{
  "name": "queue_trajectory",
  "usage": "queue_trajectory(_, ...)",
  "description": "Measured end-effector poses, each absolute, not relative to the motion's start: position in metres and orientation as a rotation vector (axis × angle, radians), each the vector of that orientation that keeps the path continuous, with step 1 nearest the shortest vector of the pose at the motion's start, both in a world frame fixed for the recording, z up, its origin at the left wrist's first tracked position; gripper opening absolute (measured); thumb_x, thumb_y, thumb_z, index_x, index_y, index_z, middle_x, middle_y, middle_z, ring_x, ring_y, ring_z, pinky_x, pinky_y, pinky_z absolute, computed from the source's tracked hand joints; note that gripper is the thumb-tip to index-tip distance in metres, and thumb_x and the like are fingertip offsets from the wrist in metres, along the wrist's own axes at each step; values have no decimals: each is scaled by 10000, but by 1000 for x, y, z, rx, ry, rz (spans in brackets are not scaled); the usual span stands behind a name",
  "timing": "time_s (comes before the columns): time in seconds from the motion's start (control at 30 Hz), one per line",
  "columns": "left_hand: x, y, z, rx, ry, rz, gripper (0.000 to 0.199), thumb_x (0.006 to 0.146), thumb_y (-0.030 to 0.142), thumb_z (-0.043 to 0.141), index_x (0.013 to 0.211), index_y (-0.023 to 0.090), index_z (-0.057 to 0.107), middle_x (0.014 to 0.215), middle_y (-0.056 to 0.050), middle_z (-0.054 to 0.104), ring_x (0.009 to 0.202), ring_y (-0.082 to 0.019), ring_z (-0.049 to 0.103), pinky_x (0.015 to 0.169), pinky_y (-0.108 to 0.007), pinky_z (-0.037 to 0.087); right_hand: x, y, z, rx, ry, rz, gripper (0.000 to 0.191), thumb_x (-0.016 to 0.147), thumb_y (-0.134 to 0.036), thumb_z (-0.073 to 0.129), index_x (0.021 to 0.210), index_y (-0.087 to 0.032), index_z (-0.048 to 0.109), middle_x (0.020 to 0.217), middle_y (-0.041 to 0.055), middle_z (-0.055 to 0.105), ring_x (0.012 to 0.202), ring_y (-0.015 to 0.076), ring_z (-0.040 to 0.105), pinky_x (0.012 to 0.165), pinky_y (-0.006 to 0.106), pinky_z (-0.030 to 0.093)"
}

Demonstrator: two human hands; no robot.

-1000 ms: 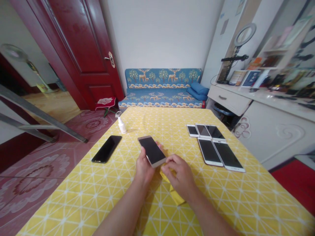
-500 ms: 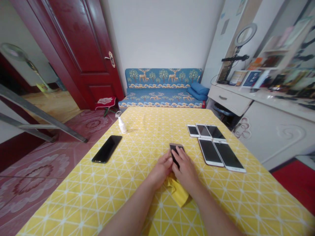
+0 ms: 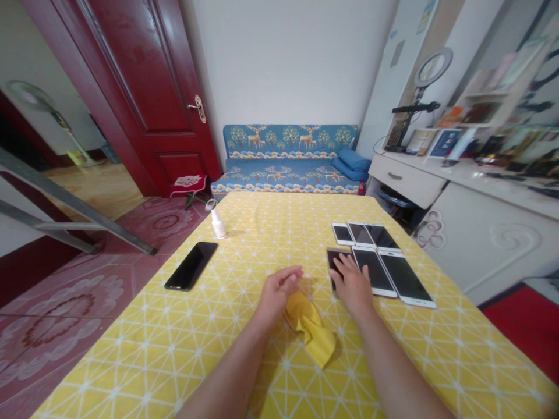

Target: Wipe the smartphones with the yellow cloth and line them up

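My right hand [image 3: 354, 286] lies with its fingers spread over a dark-screened smartphone with a gold-brown edge [image 3: 335, 254]. That phone rests on the table at the left end of a group of phones, beside a white-framed smartphone [image 3: 374, 273], and my hand covers much of it. To the left, my left hand [image 3: 279, 289] hovers low with its fingers stretched forward and nothing visible in them. Just below it a crumpled yellow cloth [image 3: 311, 331] lies on the table; I cannot tell whether the hand touches it.
A larger white smartphone [image 3: 406, 279] and several more phones lie at the right. On the left are a black smartphone [image 3: 191, 266] and a white spray bottle [image 3: 218, 226]. The yellow patterned tablecloth [image 3: 174, 355] covers the table; a blue sofa [image 3: 288, 169] stands beyond.
The gold-edged smartphone has moved right with my right hand, from between both hands to beside the other phones. My left hand has let go of it and stays near the cloth.
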State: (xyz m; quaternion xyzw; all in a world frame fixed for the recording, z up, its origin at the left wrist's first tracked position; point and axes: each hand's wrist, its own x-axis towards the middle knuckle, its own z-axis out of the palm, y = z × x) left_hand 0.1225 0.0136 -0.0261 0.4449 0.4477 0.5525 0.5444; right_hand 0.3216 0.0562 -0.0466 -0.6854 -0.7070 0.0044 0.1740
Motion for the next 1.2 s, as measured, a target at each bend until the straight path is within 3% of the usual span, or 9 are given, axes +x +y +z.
queue_trajectory(0.13,61,28,-14,1535,1769,1545,292,841,285,515,1062,203,687,1176,-108,634,1199,-254,501,1088,-417,298,320,47,-45,-1963,-2091,47,727,809,-538,521,1405,-138,410,1522,99,286,1418,319,177,1114,598,51)
queue_trajectory(0.27,5,28,-10,1505,2671,1335,474,867,335,440,1282,129,538,1395,-211,422,1379,-359,235,1103,-532,176,319,46,-44,-1993,-2111,54,614,874,-431,428,1427,-170,378,1533,72,264,1424,309,158,1101,622,60)
queue_trajectory(0.4,-34,26,-21,1385,2971,869,694,843,477,428,1399,67,356,1443,-307,284,1390,-461,98,1055,-598,167,318,53,-45,-2006,-2094,13,554,906,-373,360,1421,-174,393,1524,68,289,1419,302,178,1097,618,95)
queue_trajectory(0.6,-63,29,-38,1458,2888,419,711,843,521,360,1334,10,412,1277,-281,495,1203,-404,430,1009,-504,278,312,55,-43,-2078,-2014,-12,540,911,-357,351,1419,-182,400,1519,55,304,1415,327,179,1081,652,95)
queue_trajectory(0.83,-57,21,-20,1258,2904,444,906,718,628,521,1426,105,303,1197,-268,543,1106,-419,510,847,-455,416,314,54,-47,-2097,-1872,-26,480,910,-279,387,1366,-160,475,1494,73,355,1396,339,232,1079,654,123)
queue_trajectory(0.97,-51,19,-14,1196,2698,595,1058,624,644,629,1467,151,222,1213,-252,569,1051,-424,573,786,-490,459,317,56,-49,-1840,-1800,-26,396,898,-269,429,1236,-136,587,1390,140,490,1316,323,380,1076,598,200)
queue_trajectory(1.03,-41,21,-17,1223,2555,776,1073,554,597,728,1443,178,299,1200,-222,603,1064,-414,581,814,-488,462,315,53,-47,-1567,-1787,50,333,907,-305,435,1106,-138,642,1252,146,591,1175,264,519,1016,458,352)
queue_trajectory(1.1,-24,26,-22,1161,2258,1087,961,494,485,819,1340,197,466,1133,-168,657,1016,-358,622,813,-427,485,308,48,-43,-1313,-1868,207,304,924,-335,423,880,-163,670,975,95,672,904,185,610,814,307,452)
queue_trajectory(1.2,11,35,-27,798,1543,1437,564,562,312,828,1073,160,643,909,-97,721,749,-236,682,655,-314,530,296,38,-36,-1141,-2136,434,374,889,-368,513,569,-182,566,608,-11,569,566,104,500,569,231,361)
